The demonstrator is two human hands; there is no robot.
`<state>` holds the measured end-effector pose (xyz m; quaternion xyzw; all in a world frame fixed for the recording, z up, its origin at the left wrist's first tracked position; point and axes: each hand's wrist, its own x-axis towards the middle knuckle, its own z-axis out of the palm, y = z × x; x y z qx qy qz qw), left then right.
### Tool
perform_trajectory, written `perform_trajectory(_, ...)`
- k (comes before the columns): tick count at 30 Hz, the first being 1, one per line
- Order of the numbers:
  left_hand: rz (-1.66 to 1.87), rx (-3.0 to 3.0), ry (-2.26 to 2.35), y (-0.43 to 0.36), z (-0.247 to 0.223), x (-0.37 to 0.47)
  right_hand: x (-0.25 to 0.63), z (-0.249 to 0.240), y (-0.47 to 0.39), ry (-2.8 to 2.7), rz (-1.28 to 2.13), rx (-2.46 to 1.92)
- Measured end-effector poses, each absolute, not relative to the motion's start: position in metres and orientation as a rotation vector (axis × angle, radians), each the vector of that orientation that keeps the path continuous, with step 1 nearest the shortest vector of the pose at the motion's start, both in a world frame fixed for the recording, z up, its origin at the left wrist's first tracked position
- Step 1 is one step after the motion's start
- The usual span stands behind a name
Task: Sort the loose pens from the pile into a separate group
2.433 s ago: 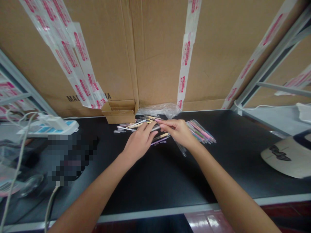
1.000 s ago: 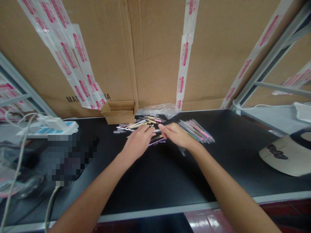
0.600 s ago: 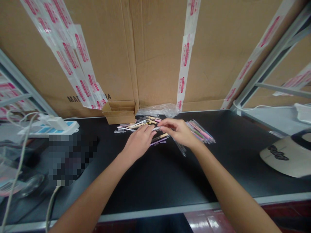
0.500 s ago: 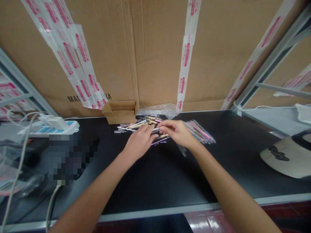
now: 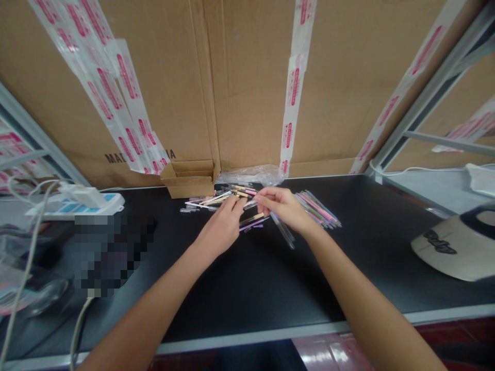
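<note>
My right hand (image 5: 283, 208) has thumb and fingers pinched round the end of a thin pen (image 5: 250, 204) with a clear or whitish barrel, which points left toward my other hand. My left hand (image 5: 222, 224) reaches into the loose pile of pens (image 5: 207, 202), fingers drawn together at the tips. Its thumb is tucked out of sight, and what the fingertips hold is hidden. Under and beside my right hand lie a few clear pens (image 5: 284, 232). To its right is a neat bundle of pens (image 5: 319, 210) in several colours. A purple pen (image 5: 251, 225) rests between the hands.
A small open cardboard box (image 5: 189, 185) stands behind the pile, beside crumpled clear plastic (image 5: 251, 175). On the left are a power strip (image 5: 95, 203), cables and a blurred-out dark object (image 5: 116, 252). A cap (image 5: 458, 245) lies at the right of the black table (image 5: 247, 293).
My left thumb, spread out before, has drawn in out of sight. My right hand has moved slightly, uncovering more of the clear pens below it.
</note>
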<state>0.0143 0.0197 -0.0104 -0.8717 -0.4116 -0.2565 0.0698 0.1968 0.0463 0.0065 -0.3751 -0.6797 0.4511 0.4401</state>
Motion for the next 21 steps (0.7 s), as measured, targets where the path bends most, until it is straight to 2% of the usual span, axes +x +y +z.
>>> perform_trajectory(4,-0.794,-2.512,-1.281,0.0203,-0.0075,0.0134,0.2018,0.0096,0.0430,-1.803,1.010,-0.876)
perform_trajectory(9,-0.789,-2.463,-1.260,0.0228,-0.0069,0.0092,0.2042,0.0118,0.0399,-2.040,0.485,-0.890)
perform_trajectory(11,-0.794,-2.473,-1.264,0.0233,-0.0070,0.0085,0.2042,0.0102,0.0410,-2.064,0.378,-0.903)
perform_trajectory(21,-0.818,-2.471,-1.190,0.0221,-0.0030,0.0054,0.2020,0.0096,0.0413,-2.173,0.314,-1.028)
